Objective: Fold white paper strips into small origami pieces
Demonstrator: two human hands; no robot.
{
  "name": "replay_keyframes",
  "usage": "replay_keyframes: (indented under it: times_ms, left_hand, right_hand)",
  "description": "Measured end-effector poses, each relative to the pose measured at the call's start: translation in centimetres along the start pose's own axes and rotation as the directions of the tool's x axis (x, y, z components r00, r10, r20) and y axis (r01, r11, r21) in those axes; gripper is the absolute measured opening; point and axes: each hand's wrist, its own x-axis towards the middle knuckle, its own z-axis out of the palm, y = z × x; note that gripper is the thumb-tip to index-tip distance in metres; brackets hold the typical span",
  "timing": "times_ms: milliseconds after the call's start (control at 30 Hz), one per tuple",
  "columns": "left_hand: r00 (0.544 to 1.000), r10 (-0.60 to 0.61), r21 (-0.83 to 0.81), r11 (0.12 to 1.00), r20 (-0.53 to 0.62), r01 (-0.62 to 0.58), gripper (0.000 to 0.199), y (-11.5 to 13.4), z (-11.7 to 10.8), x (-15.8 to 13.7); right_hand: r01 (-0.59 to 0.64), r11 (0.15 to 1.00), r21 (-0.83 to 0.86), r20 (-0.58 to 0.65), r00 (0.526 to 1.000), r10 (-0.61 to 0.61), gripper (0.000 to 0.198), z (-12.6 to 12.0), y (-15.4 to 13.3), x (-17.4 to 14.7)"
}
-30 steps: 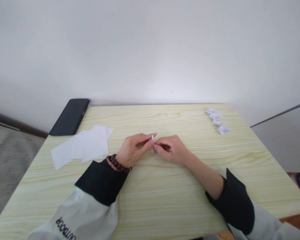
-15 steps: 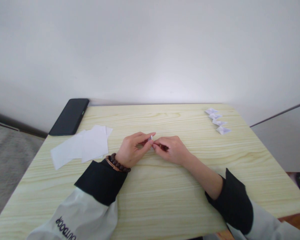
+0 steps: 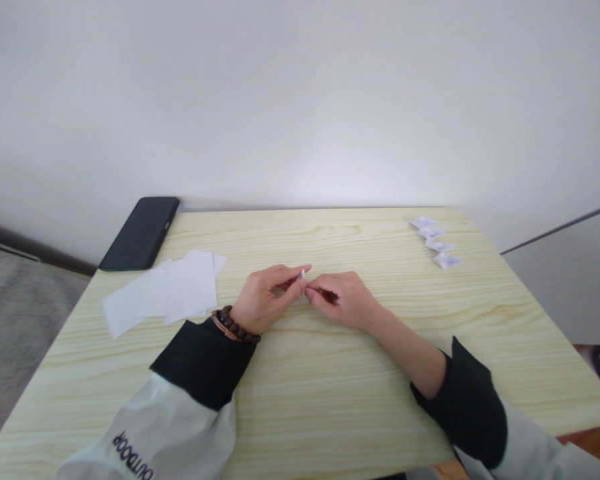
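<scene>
Above the middle of the table, my left hand (image 3: pixel 270 295) pinches a small folded piece of white paper (image 3: pixel 303 274) between thumb and fingers. My right hand (image 3: pixel 344 299) meets it from the right, its thumb and forefinger closed on the same paper. Most of the paper is hidden by my fingertips, so its folded shape cannot be made out. A dark beaded bracelet (image 3: pixel 236 327) circles my left wrist.
Loose white paper sheets (image 3: pixel 190 287) overlap on the table's left side. Behind them lies a black tablet-like device (image 3: pixel 141 233). Several small folded paper boats (image 3: pixel 447 261) form a row at the far right. A white wall (image 3: pixel 300 100) borders the wooden table (image 3: pixel 325 400) at the back.
Both hands stay in nearly the same place around the folded paper. Only the fingertips shift very slightly, showing a little more of the paper's lower edge.
</scene>
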Motion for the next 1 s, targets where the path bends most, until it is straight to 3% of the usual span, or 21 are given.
replay_keyframes:
  times_ms: [300, 667, 1000]
  left_hand:
    - [0.991, 0.128, 0.069, 0.99, -0.049, -0.125, 0.026, -0.5, 0.3, -0.2]
    - [0.979, 0.179, 0.169, 0.972, -0.102, -0.161, 0.027, -0.4, 0.7, -0.5]
    - [0.954, 0.296, 0.29, 0.918, -0.046, -0.271, 0.04, -1.1, 0.7, -0.6]
  right_hand:
    - [-0.054, 0.992, -0.117, -0.064, 0.997, 0.047, 0.014, 0.3, -0.4, 0.0]
    - [-0.055, 0.983, -0.178, -0.071, 0.997, 0.043, 0.019, 0.2, -0.4, 0.2]
    - [-0.178, 0.984, -0.006, -0.105, 0.979, 0.176, 0.016, 0.1, -0.3, 0.3]
